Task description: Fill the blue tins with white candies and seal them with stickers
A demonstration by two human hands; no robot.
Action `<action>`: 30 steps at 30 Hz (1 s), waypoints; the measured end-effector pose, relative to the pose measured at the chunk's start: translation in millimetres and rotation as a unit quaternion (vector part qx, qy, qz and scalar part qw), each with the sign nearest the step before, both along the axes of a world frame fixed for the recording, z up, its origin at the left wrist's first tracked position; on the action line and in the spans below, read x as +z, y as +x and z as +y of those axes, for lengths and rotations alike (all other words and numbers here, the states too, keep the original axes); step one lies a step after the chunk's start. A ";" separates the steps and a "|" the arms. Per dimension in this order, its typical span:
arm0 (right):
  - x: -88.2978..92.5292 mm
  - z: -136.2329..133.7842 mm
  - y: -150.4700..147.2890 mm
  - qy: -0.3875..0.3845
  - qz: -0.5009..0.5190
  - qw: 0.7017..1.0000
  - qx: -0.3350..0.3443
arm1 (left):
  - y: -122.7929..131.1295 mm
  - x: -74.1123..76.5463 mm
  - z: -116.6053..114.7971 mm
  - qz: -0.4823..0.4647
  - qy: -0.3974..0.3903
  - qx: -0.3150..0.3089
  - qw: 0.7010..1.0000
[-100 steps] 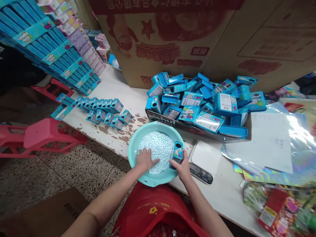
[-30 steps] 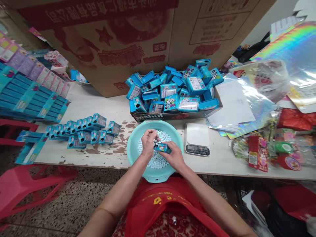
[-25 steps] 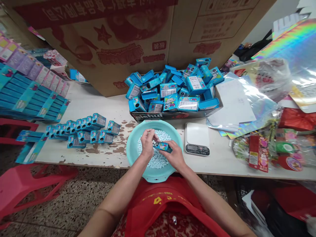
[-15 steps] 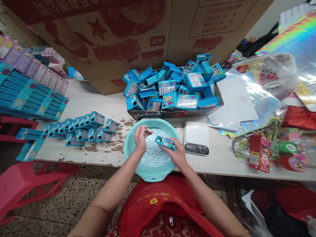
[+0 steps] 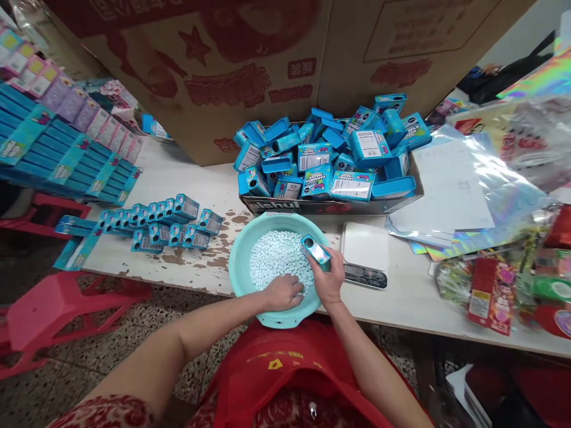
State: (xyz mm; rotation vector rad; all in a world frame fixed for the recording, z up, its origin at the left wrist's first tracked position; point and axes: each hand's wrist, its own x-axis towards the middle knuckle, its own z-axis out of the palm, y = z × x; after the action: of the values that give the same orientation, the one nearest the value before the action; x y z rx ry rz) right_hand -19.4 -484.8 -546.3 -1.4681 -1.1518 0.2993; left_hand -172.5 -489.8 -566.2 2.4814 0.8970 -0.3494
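A teal basin [image 5: 241, 261] at the table's front edge holds a heap of small pale blue tablets [image 5: 276, 261]. My left hand [image 5: 284, 292] reaches down into the tablets at the near side, fingers curled into the heap. My right hand [image 5: 329, 282] grips a small blue candy box [image 5: 314, 249] over the basin's right rim, its round hole facing up and to the left. Just behind the basin, an open carton [image 5: 330, 207] is piled with several more of these blue boxes [image 5: 325, 154].
A white digital scale [image 5: 366, 254] lies right of the basin. Rows of blue boxes [image 5: 169, 220] lie on the table to the left, stacked trays [image 5: 66, 154] beyond. A big cardboard carton [image 5: 285, 65] stands behind. Shiny bags and packets [image 5: 491, 238] crowd the right. Red stools [image 5: 53, 309] stand on the floor.
My left hand has dropped from beside the box's hole down into the tablets. My right hand has tilted the box more upright and moved it toward the basin's right rim.
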 end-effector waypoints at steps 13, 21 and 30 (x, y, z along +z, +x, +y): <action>2.6 -16.0 -26.7 -0.160 0.029 0.970 0.181 | -19.3 65.6 40.3 -0.467 -0.300 0.567 0.608; 20.5 -17.9 -38.9 -0.151 0.006 0.961 0.232 | 0.5 78.9 50.7 -0.653 -0.216 0.572 0.446; 42.7 -15.3 -32.9 -0.142 0.015 0.963 0.229 | 7.7 95.7 56.8 -0.643 -0.216 0.569 0.465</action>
State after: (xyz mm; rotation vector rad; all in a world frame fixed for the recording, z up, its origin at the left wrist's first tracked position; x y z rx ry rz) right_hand -52.3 -500.2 -503.6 -1.4175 -1.4647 0.8326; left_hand -164.7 -433.0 -470.5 0.6174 1.1338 1.3690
